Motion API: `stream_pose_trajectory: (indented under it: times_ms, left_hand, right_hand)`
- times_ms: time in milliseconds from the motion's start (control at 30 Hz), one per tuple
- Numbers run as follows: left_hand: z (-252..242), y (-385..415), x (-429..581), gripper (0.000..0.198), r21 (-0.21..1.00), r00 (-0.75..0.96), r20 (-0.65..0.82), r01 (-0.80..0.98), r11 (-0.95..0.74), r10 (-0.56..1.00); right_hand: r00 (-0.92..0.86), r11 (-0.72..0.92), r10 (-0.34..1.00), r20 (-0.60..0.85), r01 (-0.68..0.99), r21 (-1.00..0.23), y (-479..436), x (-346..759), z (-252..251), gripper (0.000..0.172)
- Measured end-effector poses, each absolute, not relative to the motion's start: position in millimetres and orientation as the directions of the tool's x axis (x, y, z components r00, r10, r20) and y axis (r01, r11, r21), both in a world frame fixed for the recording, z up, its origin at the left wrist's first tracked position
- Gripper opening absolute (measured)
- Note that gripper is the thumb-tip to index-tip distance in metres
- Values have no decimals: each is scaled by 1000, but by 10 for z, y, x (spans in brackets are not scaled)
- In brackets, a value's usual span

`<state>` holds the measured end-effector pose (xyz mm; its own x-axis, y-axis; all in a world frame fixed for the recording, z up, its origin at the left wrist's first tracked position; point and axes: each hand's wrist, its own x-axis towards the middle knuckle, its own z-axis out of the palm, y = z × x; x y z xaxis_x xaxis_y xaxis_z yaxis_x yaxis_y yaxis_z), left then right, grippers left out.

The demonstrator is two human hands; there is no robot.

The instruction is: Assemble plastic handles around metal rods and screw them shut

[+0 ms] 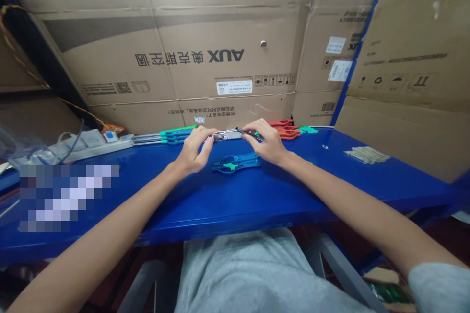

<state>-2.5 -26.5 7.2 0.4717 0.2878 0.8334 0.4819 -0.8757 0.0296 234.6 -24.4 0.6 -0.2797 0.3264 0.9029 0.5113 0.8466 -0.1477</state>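
Note:
My left hand (195,149) is curled, thumb and fingertips close together at the left end of a bunch of thin metal rods (230,134). What it pinches there is too small to make out. My right hand (267,143) grips a thin dark rod (250,134), whose far end points left over the bunch. On the table just below both hands lies a blue plastic handle piece (240,160) with a small green part (230,167) on it. Red-orange handles (288,133) sit beyond my right hand, and blue and green handles (176,135) beyond my left.
The blue table (235,205) ends against a wall of cardboard boxes (191,29). At left is a white power strip (99,149) with plugs and cables. Several small pale strips (367,154) lie at right, and a green piece (308,129) is near the back edge.

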Motion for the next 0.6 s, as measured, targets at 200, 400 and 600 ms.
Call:
stream_pose_trajectory:
  times_ms: [200,400,600]
  left_hand:
    - [55,-248,-27,33,-38,544,818,377,-925,189]
    - [25,-265,39,26,-17,515,818,467,-884,257]
    - [-24,-246,106,23,-32,502,834,458,-888,229]
  right_hand:
    - [-262,858,309,914,491,-149,-228,2337,-18,5]
    - [-210,857,316,925,481,-183,-266,2306,-13,7]
    - [-227,880,357,906,406,-246,-294,2240,-59,11]
